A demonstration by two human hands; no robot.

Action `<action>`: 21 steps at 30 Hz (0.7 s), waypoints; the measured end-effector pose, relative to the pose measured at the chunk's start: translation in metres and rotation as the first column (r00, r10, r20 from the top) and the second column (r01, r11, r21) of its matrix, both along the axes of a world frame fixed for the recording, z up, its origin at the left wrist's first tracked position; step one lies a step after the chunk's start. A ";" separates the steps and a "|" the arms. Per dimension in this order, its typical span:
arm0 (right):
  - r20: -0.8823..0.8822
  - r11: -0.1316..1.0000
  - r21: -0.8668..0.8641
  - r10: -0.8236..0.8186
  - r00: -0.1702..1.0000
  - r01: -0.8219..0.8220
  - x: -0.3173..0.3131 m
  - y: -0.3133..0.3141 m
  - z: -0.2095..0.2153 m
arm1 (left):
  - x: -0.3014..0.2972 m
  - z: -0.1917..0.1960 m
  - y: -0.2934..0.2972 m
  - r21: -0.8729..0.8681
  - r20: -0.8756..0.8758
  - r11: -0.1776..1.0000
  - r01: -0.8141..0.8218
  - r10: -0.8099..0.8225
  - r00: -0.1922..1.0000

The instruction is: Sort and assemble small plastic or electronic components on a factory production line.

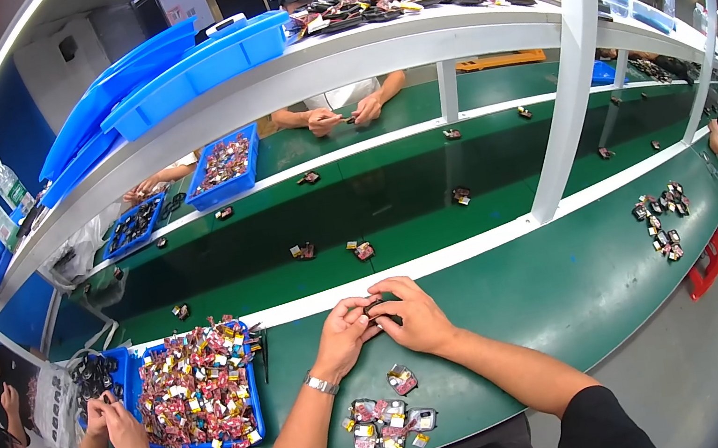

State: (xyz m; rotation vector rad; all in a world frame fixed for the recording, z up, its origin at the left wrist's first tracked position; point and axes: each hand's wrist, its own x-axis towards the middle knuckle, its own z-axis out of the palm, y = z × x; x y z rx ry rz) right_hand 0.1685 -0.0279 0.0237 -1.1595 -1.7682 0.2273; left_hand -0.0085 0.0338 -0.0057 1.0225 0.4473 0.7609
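Note:
Above the green tabletop (pixel 507 313), my left hand (pixel 345 338) and my right hand (pixel 416 317) meet with bent fingers round a small black part (pixel 392 319). My fingers cover most of it, so its full shape is hidden. Between my forearms lies a small pile of black-cased electronic assemblies (pixel 384 427) with red boards and yellow-and-white pieces. One more assembly (pixel 401 379) rests just above the pile, closer to my hands. Left of my left forearm stands a blue tray (pixel 258 412) heaped with red circuit boards (pixel 194 384) bearing yellow and white pieces.
Ahead runs a dark green belt (pixel 414 215) with scattered assemblies, behind a white rail (pixel 297 308). A white post (pixel 566 85) and shelf stand over it. At left a co-worker's hands (pixel 117 426) work close beside the tray. More assemblies (pixel 658 221) lie at the right.

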 end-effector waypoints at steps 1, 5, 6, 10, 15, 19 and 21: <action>-0.016 1.000 -0.013 -0.004 1.000 0.004 0.000 0.000 -0.002 | 0.000 0.000 0.000 0.000 -0.001 1.000 0.003 -0.003 1.000; -0.071 1.000 -0.028 0.003 0.997 -0.005 -0.002 0.002 -0.007 | 0.002 0.001 -0.001 0.011 -0.010 1.000 -0.005 0.005 1.000; -0.087 1.000 -0.023 0.010 0.996 -0.012 -0.002 0.004 -0.009 | 0.003 0.002 -0.001 0.015 -0.015 1.000 -0.008 0.008 1.000; -0.101 0.998 -0.038 0.052 0.994 -0.056 -0.001 0.005 -0.008 | 0.005 0.003 -0.003 0.031 -0.028 0.998 -0.048 0.049 0.998; -0.076 1.000 -0.009 -0.015 0.997 0.014 -0.001 0.004 -0.001 | 0.006 0.005 -0.005 0.014 -0.065 0.998 -0.062 0.063 0.996; -0.034 0.994 0.090 -0.058 0.998 0.061 0.000 0.006 -0.004 | 0.008 0.008 -0.007 0.012 -0.066 0.997 -0.074 0.075 0.995; -0.020 0.994 0.101 -0.048 0.999 0.050 -0.001 0.003 -0.002 | 0.007 0.008 -0.006 -0.012 -0.066 0.997 -0.075 0.074 0.995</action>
